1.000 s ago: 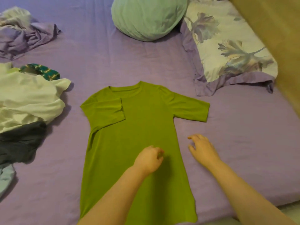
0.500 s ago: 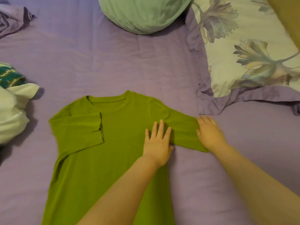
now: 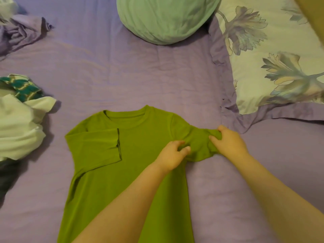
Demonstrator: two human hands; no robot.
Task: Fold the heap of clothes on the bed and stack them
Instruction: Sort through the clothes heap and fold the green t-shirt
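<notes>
A green T-shirt (image 3: 140, 155) lies flat on the purple bed sheet (image 3: 122, 76), neck away from me. Its left sleeve is folded in over the chest. The right sleeve is bunched up between my hands. My left hand (image 3: 172, 154) pinches the sleeve near the armpit. My right hand (image 3: 228, 143) grips the sleeve's outer end, fingers curled into the cloth. A heap of unfolded clothes (image 3: 19, 123) in white, teal and dark grey sits at the left edge.
A round mint-green cushion (image 3: 166, 18) lies at the top centre. A floral pillow (image 3: 277, 58) with a purple border fills the upper right, close to my right hand. Crumpled purple fabric (image 3: 19, 34) lies at the top left.
Both hands moved from the shirt's lower body up to the right sleeve. The left hand went from flat on the cloth to pinching it, and the sleeve is now gathered inward.
</notes>
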